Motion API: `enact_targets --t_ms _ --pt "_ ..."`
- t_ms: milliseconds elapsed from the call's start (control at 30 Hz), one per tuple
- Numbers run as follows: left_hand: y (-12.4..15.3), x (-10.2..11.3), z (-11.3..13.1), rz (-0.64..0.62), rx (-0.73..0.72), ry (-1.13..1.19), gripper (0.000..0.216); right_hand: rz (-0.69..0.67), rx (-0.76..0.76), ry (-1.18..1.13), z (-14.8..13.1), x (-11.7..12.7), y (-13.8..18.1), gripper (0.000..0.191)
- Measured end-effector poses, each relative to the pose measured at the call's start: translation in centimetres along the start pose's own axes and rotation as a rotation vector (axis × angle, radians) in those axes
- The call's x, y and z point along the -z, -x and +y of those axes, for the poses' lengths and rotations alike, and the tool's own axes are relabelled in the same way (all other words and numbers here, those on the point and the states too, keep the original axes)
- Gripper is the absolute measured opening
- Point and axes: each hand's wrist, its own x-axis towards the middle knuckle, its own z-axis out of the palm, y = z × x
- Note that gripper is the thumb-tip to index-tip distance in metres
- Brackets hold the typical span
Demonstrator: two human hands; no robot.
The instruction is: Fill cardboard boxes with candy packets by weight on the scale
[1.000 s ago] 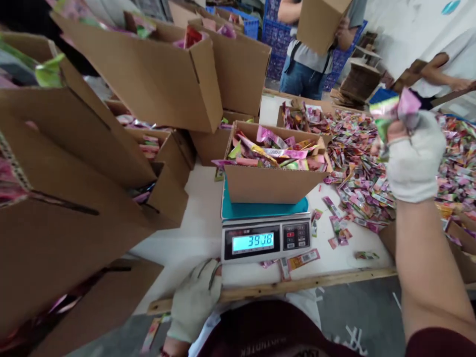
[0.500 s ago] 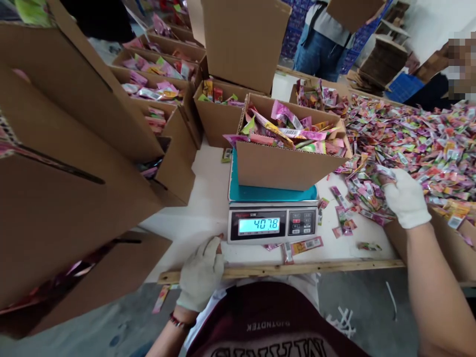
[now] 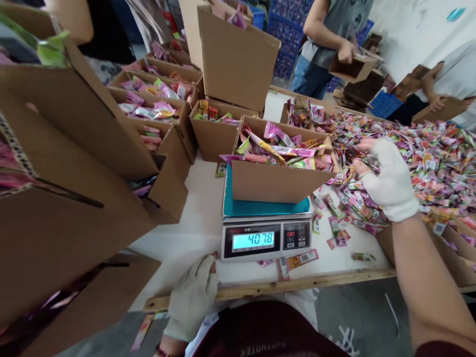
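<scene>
One scale (image 3: pixel 266 241), one box (image 3: pixel 280 185) on it, one gloved left hand (image 3: pixel 193 297), one gloved right hand (image 3: pixel 388 181).
One surface (image 3: pixel 203 196) carries one large heap of sachets (image 3: pixel 442 163), too many to count; three loose sachets (image 3: pixel 303 259) lie just in front of the scale, one partly hidden. At least three other people (image 3: pixel 312 74) show. The remaining boxes (image 3: pixel 238 64) overlap too much for a sure count.

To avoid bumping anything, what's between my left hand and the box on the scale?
The head view shows a strip of white tabletop beside your left hand, then the front panel and blue platform of the digital scale, before the cardboard box.
</scene>
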Motion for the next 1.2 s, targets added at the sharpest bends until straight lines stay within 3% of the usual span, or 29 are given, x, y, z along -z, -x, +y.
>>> enact_targets --t_ms 100,200,300,433,533,667,733,800,933,1067,1133,1200 --pt "-0.1 -0.5 -0.1 0.069 0.001 -0.041 0.036 -0.131 0.147 -0.138 -3.4 -1.1 -5.3 0.040" --pt "-0.2 -0.6 -0.1 0.090 -0.015 -0.069 0.036 -0.319 0.199 -0.111 -4.5 -3.1 -8.7 0.032" --pt "-0.2 -0.3 -0.1 0.049 0.009 -0.048 0.038 -0.286 0.140 -0.100 -4.3 -3.6 -9.5 0.023" --pt "-0.3 0.1 -0.2 0.004 0.015 0.023 0.039 -0.049 0.017 -0.086 -3.4 -0.5 -6.7 0.023" --pt "-0.5 0.2 0.1 0.022 0.029 0.041 0.037 0.057 -0.128 0.085 -1.3 2.9 -2.8 0.026" --pt "-0.6 0.3 0.4 0.017 0.051 0.079 0.037 -0.025 -0.297 0.360 2.8 6.2 2.6 0.032" --pt "-0.6 0.4 0.4 -0.032 0.046 0.124 0.038 -0.076 -0.300 0.471 4.0 7.0 4.2 0.034" --pt "-0.6 0.6 0.5 -0.065 0.058 0.158 0.037 -0.078 -0.241 0.478 3.5 7.2 4.4 0.035" --pt "-0.7 0.6 0.8 -0.068 0.097 0.166 0.037 -0.059 -0.021 0.202 -1.9 5.6 1.6 0.041" --pt "-0.7 0.2 1.0 -0.008 0.127 0.146 0.037 -0.226 0.247 0.057 -6.5 0.6 -1.8 0.046" --pt "-0.7 0.1 1.0 0.026 0.116 0.131 0.036 -0.285 0.240 0.113 -7.2 -2.0 -2.7 0.031" --pt "-0.6 0.1 1.0 0.059 0.104 0.130 0.034 -0.257 0.183 0.154 -7.3 -3.7 -3.3 0.019"
